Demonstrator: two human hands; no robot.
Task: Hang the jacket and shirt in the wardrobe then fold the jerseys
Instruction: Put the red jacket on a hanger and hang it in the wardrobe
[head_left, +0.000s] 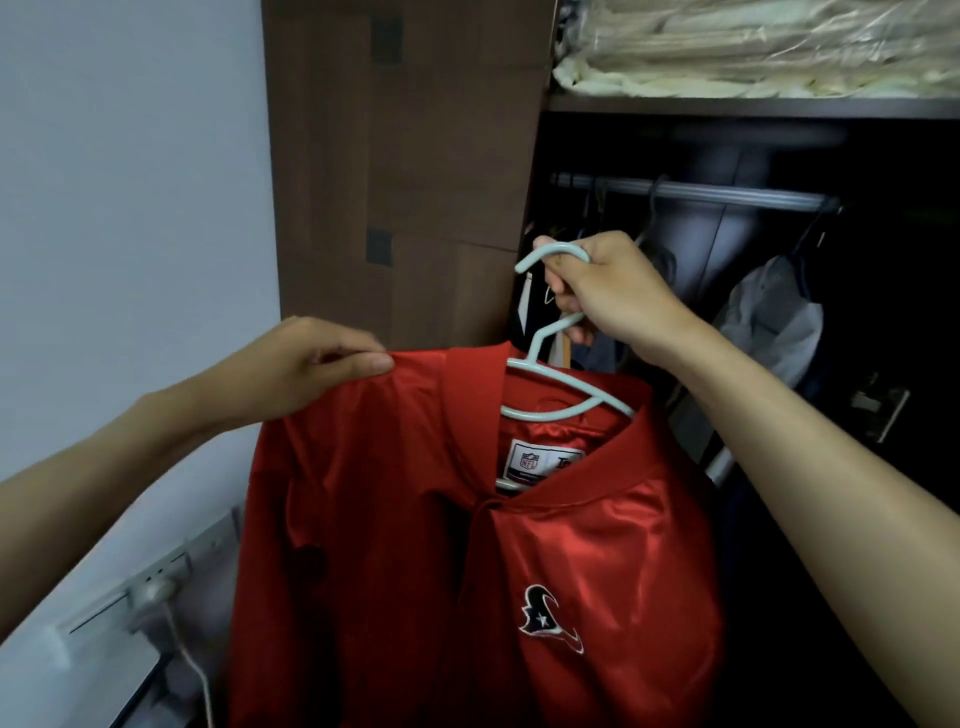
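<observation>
A shiny red jacket (415, 545) with a dark bull-head logo on its chest hangs on a pale blue plastic hanger (558, 384) in front of the open wardrobe. My right hand (602, 291) grips the hanger's neck just under the hook, which points left. My left hand (322, 364) pinches the jacket's left shoulder seam and holds it up. The hanger's lower bar is hidden inside the collar. The metal wardrobe rail (701, 192) runs above and behind my right hand.
Dark garments and a grey-white one (769, 322) hang from the rail. A shelf above holds plastic-wrapped bedding (753, 47). The brown wardrobe side panel (395, 171) stands on the left, beside a white wall with a socket and plugged cable (156, 592).
</observation>
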